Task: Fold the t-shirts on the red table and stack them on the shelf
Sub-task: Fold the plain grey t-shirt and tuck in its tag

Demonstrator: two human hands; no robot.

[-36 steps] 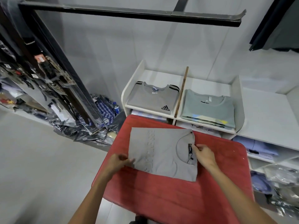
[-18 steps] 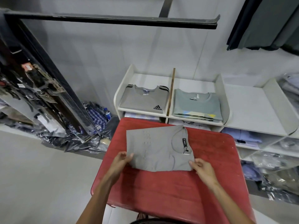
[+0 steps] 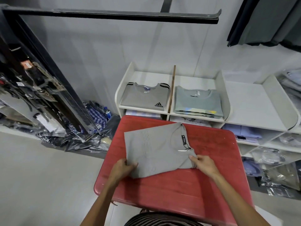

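Closest to you, at 6 o'clock, is your striped top (image 3: 160, 220). Your two arms reach out over the red table (image 3: 177, 191). Your left hand (image 3: 121, 167) pinches the near left corner of the folded grey t-shirt (image 3: 154, 150), with the thumb on top of the cloth. Your right hand (image 3: 204, 164) pinches the near right corner, and the cloth bunches up a little at your fingers. The t-shirt lies in the middle of the table, with its neck and black label (image 3: 183, 139) turned toward 3 o'clock.

Past the table, at 12 o'clock, stands the white shelf (image 3: 225, 88). Its top left box holds a folded grey Adidas shirt (image 3: 145, 97). The top right box holds a stack of pale green shirts (image 3: 197, 101). A thin wooden stick (image 3: 171, 90) stands between the two boxes. More folded clothes sit in the boxes below.

At 10 o'clock a pile of clothes in plastic bags (image 3: 91, 128) lies on the floor beside a dark rack (image 3: 40, 75). Far up at 12 o'clock a black bar (image 3: 114, 15) runs across. At 2 o'clock dark clothes (image 3: 268, 20) hang.
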